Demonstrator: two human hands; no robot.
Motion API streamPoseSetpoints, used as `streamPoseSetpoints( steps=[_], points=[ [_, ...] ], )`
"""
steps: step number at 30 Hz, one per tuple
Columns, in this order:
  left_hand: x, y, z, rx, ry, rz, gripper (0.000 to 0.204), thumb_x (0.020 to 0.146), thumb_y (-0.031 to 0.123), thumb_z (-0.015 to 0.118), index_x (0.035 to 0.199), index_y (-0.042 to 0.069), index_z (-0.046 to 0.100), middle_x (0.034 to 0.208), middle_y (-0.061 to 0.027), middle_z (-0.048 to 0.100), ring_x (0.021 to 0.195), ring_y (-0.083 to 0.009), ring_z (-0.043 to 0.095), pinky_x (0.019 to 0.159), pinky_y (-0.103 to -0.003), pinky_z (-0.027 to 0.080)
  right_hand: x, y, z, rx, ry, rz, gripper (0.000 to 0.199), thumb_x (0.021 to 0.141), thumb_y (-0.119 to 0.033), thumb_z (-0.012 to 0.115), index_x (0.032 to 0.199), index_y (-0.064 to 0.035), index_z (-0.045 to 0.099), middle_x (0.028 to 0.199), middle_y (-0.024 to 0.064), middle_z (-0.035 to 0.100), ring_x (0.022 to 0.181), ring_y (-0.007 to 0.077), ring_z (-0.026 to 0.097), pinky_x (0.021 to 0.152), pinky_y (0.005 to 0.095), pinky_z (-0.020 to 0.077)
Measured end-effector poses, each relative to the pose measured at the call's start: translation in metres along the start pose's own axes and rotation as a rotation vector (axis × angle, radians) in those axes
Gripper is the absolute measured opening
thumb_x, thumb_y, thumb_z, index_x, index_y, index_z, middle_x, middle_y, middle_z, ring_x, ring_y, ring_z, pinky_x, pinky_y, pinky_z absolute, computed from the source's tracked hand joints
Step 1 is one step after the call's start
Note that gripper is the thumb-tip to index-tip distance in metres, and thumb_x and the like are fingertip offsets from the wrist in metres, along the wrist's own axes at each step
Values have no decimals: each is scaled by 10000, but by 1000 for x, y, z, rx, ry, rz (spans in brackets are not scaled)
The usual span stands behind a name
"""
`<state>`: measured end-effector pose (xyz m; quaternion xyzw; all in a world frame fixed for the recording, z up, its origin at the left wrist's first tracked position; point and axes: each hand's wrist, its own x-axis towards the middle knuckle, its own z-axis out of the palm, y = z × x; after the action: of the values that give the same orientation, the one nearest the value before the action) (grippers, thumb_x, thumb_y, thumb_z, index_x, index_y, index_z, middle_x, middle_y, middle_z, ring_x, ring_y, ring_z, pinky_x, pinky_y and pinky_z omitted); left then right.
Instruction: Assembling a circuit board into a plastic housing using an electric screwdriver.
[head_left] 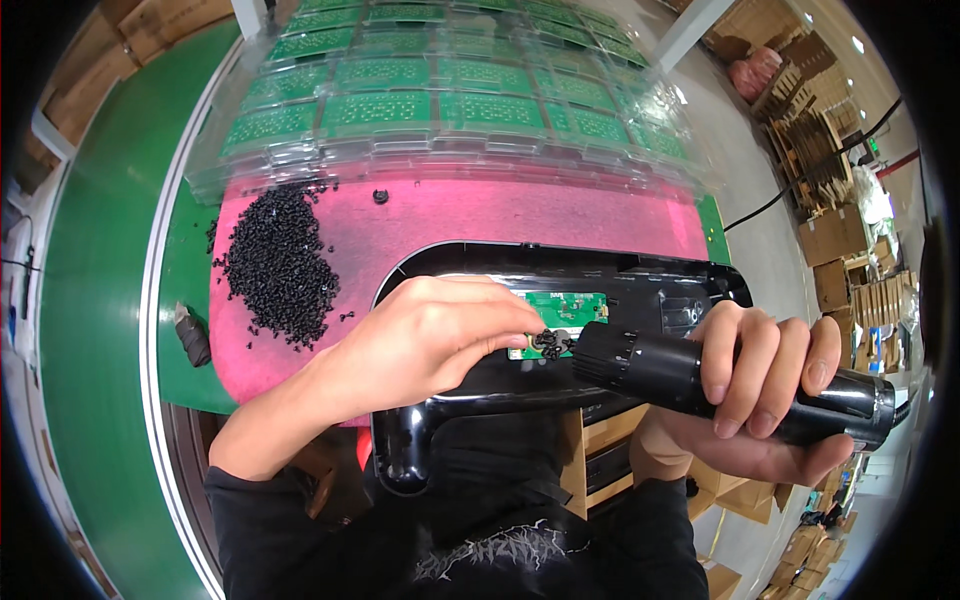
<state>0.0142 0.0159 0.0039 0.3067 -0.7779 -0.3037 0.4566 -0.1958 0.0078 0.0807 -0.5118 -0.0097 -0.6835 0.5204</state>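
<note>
Gripping a black electric screwdriver (700, 375) in my right hand (760, 385), I pinch small black screws (549, 343) with my left hand (430, 335) beside the green circuit board (565, 308) in the glossy black housing (640, 285).

open: bare pink mat (480, 215) between screw pile (278, 262) and black housing (560, 272) | blocked far side: stacked clear trays of green boards (440, 100) overhang mat edge | blocked centre: left hand (430, 335) and electric screwdriver (700, 375) cover small green board (560, 310)
</note>
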Motion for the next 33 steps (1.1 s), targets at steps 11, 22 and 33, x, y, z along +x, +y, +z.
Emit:
streamPoseSetpoints(
  steps=[11, 22, 33],
  points=[
    [1, -2, -3, 275, -56, 139, 241, 716, 25, 782, 930, -10, 676, 893, -130, 695, 837, -299, 689, 744, -373, 547, -5, 3, 4, -168, -7, 118, 466, 860, -506, 679, 965, -106, 464, 614, -18, 519, 479, 100, 498, 524, 267, 419],
    [0, 0, -1, 353, 68, 141, 163, 738, -13, 742, 883, 5, 670, 856, -120, 707, 886, -292, 719, 828, -408, 582, -10, 10, -8, -186, -58, 247, 515, 883, -566, 626, 999, -85, 479, 650, 4, 531, 488, 128, 494, 545, 301, 434],
    [0, 7, -2, 332, 23, -72, 134, 830, 32, 706, 761, -9, 598, 687, -105, 594, 637, -298, 591, 578, -382, 484, -19, 17, -6, -399, -27, 444, 560, 871, -580, 656, 971, -67, 456, 630, 3, 522, 485, 125, 505, 494, 273, 414]
  ],
)
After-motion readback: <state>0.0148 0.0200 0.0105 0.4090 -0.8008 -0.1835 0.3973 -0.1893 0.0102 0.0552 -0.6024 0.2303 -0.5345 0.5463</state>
